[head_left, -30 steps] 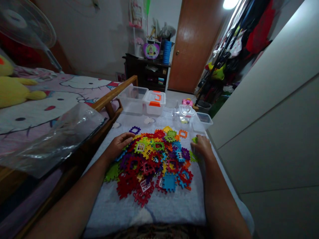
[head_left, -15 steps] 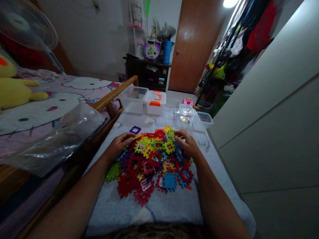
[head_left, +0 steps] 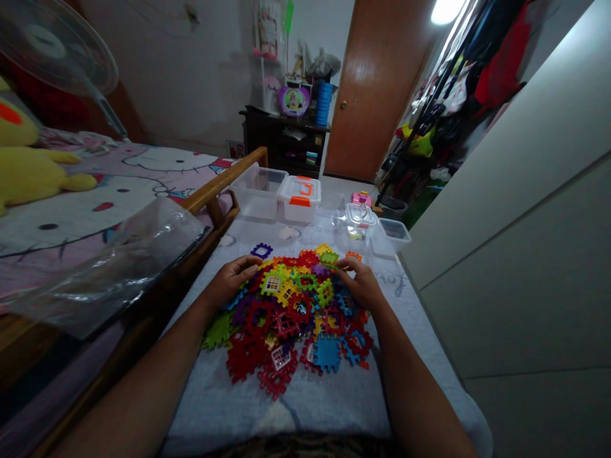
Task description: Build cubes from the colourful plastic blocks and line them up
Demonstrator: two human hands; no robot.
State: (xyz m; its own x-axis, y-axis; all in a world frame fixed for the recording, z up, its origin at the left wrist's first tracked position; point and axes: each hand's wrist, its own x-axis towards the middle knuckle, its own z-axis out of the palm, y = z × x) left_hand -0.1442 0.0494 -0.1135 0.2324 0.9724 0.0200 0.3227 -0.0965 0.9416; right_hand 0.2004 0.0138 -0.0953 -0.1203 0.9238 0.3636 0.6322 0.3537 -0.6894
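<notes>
Right hand (head_left: 361,283): fingers bent, thumb and forefinger reaching the far right of the heap, fingertips beside a lime-green toothed plastic piece (head_left: 329,257); whether the grip is closed on it cannot be told. Left hand (head_left: 233,278): loosely curved against the heap's left flank, no piece plainly clasped, its underside hidden. Between them: one heap of toothed plastic pieces (head_left: 289,324) in red, yellow, green, blue and purple, some with window-like lattices, all on a cloth-covered counter (head_left: 334,407). At its near edge, a solid sky-blue square piece (head_left: 327,353); apart at the far left, a purple open-frame square (head_left: 261,250). Beyond: a clear box with orange latches (head_left: 300,202), lidded, and a small clear open-topped tub (head_left: 394,235). Step in hand, by judgement: handling single pieces at the heap's top. The next move calls for a fingertip pinch on one toothed edge, neighbours left undisturbed.
</notes>
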